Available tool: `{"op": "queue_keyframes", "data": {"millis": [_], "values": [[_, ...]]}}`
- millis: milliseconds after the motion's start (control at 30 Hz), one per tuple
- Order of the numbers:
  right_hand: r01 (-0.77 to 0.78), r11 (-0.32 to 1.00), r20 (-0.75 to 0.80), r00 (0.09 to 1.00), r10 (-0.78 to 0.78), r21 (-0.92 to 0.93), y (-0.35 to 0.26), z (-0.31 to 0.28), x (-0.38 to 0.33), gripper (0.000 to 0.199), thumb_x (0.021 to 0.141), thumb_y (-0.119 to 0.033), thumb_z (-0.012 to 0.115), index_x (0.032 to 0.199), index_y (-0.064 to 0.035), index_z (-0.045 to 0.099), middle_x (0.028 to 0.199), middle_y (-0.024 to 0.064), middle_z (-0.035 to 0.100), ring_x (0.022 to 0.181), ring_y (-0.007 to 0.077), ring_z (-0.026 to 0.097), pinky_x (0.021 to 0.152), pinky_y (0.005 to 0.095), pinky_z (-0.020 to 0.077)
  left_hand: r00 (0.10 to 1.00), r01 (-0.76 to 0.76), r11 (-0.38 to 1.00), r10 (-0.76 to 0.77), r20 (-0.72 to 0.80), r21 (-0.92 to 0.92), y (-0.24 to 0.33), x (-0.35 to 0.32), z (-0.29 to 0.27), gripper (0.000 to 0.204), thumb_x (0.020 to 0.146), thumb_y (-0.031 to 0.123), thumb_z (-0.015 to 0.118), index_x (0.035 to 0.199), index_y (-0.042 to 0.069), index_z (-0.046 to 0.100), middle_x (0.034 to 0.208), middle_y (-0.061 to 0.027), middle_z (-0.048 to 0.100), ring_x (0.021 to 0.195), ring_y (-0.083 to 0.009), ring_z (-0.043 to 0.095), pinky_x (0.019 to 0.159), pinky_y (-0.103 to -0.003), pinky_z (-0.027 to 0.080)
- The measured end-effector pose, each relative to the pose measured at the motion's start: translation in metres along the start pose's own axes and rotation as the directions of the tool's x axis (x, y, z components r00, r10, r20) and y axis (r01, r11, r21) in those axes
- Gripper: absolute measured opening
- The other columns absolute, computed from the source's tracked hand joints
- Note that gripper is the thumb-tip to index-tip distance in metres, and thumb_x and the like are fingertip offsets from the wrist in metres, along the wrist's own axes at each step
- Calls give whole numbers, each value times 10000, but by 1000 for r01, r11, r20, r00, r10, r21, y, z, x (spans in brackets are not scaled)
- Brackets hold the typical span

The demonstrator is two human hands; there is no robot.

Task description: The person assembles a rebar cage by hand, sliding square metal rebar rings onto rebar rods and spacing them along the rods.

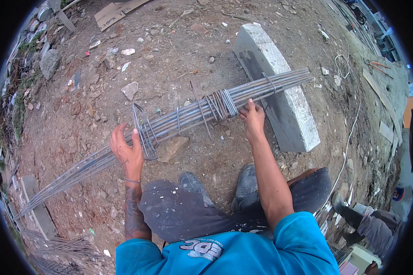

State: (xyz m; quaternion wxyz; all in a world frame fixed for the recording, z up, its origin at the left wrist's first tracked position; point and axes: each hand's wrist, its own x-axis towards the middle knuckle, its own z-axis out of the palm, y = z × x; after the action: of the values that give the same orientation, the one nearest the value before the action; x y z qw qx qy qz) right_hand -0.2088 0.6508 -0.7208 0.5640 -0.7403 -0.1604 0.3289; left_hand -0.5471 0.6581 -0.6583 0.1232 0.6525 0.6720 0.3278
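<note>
Holds left hand spread with stirrups at its right, and right hand, unclear if clamped, against rebar bundle.

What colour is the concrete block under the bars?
Pale grey on top, darker on its left side; the head view shows the concrete block.

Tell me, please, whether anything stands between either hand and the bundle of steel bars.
Nothing visible does: the right hand is at the near edge of the bundle, by the packed rings; the left hand is also at it, beside bent stirrups.
</note>
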Motion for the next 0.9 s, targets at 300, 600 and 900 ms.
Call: {"op": "queue_keyframes", "data": {"millis": [300,600,900], "values": [[-293,900,305,932,194,324,6,-16,25,190,939,-230,549,980,-51,498,903,63,622,823,133,593,722,254,461,626,-321,946,243,741,-39,29,77,66,339,842,302,600,862,-31,661,767,-171,637,740,-333,600,737,-408,451],[-259,868,335,935,115,424,5,-27,25,180,922,-199,571,993,-38,531,899,68,640,765,132,636,621,211,497,653,-58,994,111,749,-97,17,74,77,328,837,278,632,885,-46,653,743,-160,630,704,-234,600,669,-346,456],[-291,863,348,926,146,412,-1,-26,28,247,887,-225,627,993,-24,531,942,74,619,808,141,623,629,244,469,676,-36,993,109,728,-115,20,70,77,330,857,275,614,867,-54,638,702,-150,606,662,-198,571,638,-334,443]]}}
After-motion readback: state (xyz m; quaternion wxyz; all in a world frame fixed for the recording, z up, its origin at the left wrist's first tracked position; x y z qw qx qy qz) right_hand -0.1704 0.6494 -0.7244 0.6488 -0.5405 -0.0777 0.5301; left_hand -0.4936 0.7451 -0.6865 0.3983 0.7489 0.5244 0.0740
